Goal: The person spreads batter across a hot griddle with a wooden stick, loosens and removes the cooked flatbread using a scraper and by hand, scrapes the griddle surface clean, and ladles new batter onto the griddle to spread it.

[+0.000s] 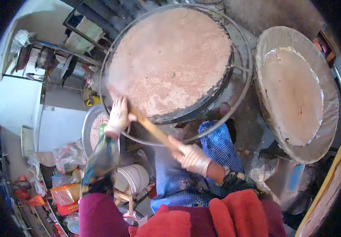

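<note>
A large round black-edged griddle (170, 59) carries a thin pinkish-tan, grainy layer, with faint haze near its left side. A metal ring (229, 120) encircles it. My left hand (119, 114), in a pale glove, holds the upper end of a wooden stick (154, 130) at the griddle's lower-left edge. My right hand (194, 158), in a striped glove, grips the stick's lower end just outside the ring. The stick slants down to the right. A metal basin (89, 134) with pinkish contents sits beside my left arm, partly hidden.
An oval tray (326, 118) with a tan, cracked filling stands right of the griddle. A white bucket (137, 177) is below at left. Cluttered shelves (48, 45), plastic bags (68, 154) and packets line the left. A long board (324, 185) leans at lower right.
</note>
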{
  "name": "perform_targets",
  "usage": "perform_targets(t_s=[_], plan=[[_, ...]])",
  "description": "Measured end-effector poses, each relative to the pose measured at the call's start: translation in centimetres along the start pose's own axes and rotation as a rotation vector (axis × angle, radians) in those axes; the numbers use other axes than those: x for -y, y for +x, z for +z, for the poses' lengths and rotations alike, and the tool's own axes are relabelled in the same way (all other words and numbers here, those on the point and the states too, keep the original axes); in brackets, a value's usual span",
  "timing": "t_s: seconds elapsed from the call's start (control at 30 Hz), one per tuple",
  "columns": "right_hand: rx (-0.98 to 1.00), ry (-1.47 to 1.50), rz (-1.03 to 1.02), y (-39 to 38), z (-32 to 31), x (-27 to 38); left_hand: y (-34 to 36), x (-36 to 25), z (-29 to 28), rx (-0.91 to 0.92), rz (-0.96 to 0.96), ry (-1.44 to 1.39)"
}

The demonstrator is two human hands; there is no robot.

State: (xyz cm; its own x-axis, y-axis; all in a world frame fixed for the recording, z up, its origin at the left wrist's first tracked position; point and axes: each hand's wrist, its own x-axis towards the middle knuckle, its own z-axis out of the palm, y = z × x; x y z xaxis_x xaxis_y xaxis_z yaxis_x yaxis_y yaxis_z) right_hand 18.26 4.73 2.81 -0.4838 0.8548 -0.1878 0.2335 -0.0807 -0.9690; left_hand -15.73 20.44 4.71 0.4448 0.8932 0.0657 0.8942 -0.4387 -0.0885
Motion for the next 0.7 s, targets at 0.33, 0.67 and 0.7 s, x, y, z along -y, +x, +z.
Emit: perform_targets(t_s=[0.33, 0.67, 0.7], plan=[[-0.538, 0.587, 0.650, -18.7, -2.2, 1.4, 14.5, -27.4, -2.6, -0.044, 0.535, -0.154], [-0.040, 1.046, 0.460, -14.9, -3.2, 0.4, 6.4, -16.2, 0.2, -0.122, 0.234, -0.201], [0.026, 0.962, 0.483, -13.8, -3.0, 1.2, 5.4, -14.4, 0.5, -0.175, 0.200, -0.199]])
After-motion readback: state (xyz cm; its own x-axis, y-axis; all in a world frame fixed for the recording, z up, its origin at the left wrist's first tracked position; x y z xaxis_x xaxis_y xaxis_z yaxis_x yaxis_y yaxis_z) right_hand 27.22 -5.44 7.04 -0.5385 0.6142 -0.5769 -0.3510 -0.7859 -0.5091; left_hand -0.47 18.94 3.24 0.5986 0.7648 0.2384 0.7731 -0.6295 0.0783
